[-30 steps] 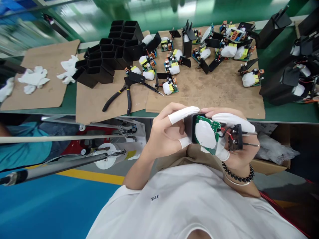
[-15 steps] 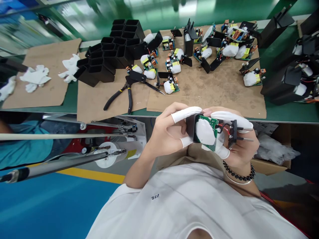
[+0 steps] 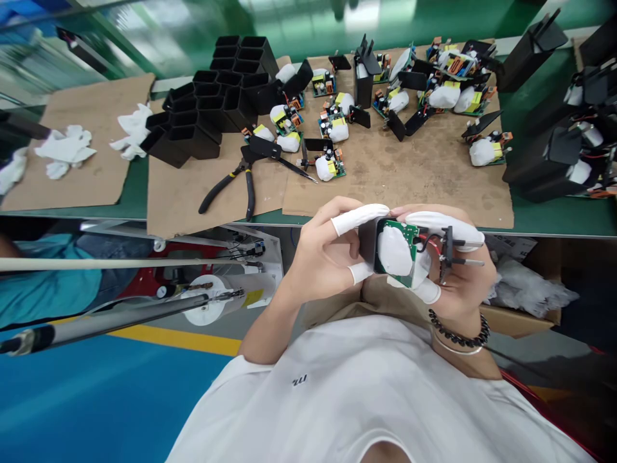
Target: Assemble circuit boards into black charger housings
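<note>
My left hand (image 3: 332, 251), with white finger cots, is closed around a black plastic housing (image 3: 369, 243) held on its side above my lap. A green circuit board (image 3: 409, 270) with a white padded lump (image 3: 395, 251) sits partly in the housing's open end. My right hand (image 3: 465, 270), also in finger cots, grips the board from the right. Red and black wires run from the board to a black end cap with prongs (image 3: 447, 253) near my right palm. The board's far side and the right fingertips behind it are hidden.
Cardboard (image 3: 385, 186) covers the green bench. On it lie pliers (image 3: 248, 170), tweezers (image 3: 299, 170), grouped black housings (image 3: 207, 96) and several circuit boards (image 3: 332, 164). White gloves (image 3: 67, 148) lie left; a box with clear plastic bags (image 3: 525, 289) stands below right. A person in teal (image 3: 53, 276) is at left.
The board appears slightly further left against the housing, and my right hand has shifted a little left with the end cap. My left hand stays nearly still.
</note>
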The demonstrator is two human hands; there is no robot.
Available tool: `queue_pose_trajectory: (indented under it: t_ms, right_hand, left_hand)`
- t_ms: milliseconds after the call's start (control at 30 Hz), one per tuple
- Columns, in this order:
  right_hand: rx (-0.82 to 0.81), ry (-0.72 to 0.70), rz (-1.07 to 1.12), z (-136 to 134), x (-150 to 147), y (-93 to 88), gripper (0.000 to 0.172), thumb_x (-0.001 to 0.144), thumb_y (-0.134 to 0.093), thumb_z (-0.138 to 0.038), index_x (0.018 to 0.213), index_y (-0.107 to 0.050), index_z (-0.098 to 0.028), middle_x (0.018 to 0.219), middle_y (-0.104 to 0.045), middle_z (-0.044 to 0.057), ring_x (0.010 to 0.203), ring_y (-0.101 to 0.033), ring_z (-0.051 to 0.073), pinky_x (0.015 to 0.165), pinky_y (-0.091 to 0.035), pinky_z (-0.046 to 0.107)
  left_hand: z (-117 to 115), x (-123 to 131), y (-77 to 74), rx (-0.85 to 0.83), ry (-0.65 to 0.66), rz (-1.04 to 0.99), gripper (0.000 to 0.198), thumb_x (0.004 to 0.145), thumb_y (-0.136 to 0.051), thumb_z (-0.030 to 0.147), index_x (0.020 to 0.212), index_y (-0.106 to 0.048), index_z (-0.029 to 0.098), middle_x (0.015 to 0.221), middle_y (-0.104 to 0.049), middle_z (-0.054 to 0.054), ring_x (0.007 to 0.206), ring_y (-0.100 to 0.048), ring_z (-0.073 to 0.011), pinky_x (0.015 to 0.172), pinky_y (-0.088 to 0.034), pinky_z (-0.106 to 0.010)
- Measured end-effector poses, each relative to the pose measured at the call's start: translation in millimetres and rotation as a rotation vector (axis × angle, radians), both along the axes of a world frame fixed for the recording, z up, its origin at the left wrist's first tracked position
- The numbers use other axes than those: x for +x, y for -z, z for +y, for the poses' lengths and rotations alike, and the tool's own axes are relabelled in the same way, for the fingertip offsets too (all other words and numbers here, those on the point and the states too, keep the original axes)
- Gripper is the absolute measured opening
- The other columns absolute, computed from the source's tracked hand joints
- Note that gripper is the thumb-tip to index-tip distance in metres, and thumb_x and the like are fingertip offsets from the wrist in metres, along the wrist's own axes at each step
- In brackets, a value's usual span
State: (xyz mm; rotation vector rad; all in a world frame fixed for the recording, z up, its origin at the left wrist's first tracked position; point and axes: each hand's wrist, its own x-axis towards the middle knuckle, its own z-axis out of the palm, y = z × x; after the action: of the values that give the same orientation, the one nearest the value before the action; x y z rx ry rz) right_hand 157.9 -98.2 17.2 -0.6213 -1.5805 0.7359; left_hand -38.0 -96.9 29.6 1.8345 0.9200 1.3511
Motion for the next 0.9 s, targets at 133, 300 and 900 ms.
queue_pose_trajectory:
  t_ms: [133,300,900]
  right_hand:
    - [0.005,-0.008,-0.001,0.4,1.3,-0.2,0.051,0.087,-0.075,-0.023,0.138,-0.070,-0.027,0.127,-0.075,0.010,0.117,-0.072,0.031,0.100,-0.063,0.048]
    - [-0.009,0.034,-0.062,0.0,4.4,-3.5,0.044,0.092,-0.073,-0.031,0.136,-0.070,-0.030,0.127,-0.076,0.008,0.115,-0.073,0.030,0.097,-0.064,0.047]
    - [-0.086,-0.016,0.013,-0.5,3.2,1.1,0.054,0.084,-0.080,-0.024,0.136,-0.070,-0.032,0.129,-0.074,0.007,0.118,-0.072,0.032,0.101,-0.062,0.050]
  left_hand:
    - [1.3,1.1,-0.6,-0.007,-0.004,0.016,0.056,0.075,-0.090,0.021,0.128,-0.075,0.025,0.110,-0.068,-0.004,0.068,-0.059,-0.0067,0.051,-0.048,-0.017]
    - [3.1,2.5,-1.0,0.026,-0.002,0.016,0.053,0.077,-0.088,0.019,0.128,-0.075,0.024,0.109,-0.067,-0.004,0.069,-0.060,-0.0063,0.054,-0.049,-0.017]
    - [3.1,0.5,-0.6,-0.108,0.037,-0.041,0.062,0.070,-0.097,0.025,0.128,-0.076,0.027,0.112,-0.067,-0.003,0.058,-0.056,-0.0033,0.051,-0.049,-0.020]
